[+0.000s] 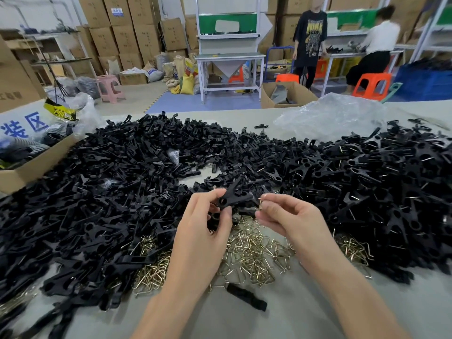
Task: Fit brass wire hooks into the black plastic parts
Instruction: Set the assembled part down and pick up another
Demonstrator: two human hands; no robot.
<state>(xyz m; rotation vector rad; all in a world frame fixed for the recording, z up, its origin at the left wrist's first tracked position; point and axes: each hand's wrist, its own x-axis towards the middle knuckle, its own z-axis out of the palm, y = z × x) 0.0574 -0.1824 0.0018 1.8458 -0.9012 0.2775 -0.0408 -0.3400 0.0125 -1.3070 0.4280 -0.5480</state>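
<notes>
The left hand [203,226] grips a black plastic part [233,198], the right hand [288,216] pinches a brass wire hook [261,203] not in yet, and a big pile of parts [110,182] waits.

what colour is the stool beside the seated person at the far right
Orange: the plastic stool shows clearly in the head view.

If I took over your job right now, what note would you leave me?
Left hand pinches one black forked plastic part. Right hand pinches one bent brass wire hook close beside it, not yet fitted. Loose brass hooks lie piled on the grey table below the hands. Bare black parts heap to the left; the heap on the right shows wire, so seems done. To do: fit this hook, then the rest of the heap.
</notes>
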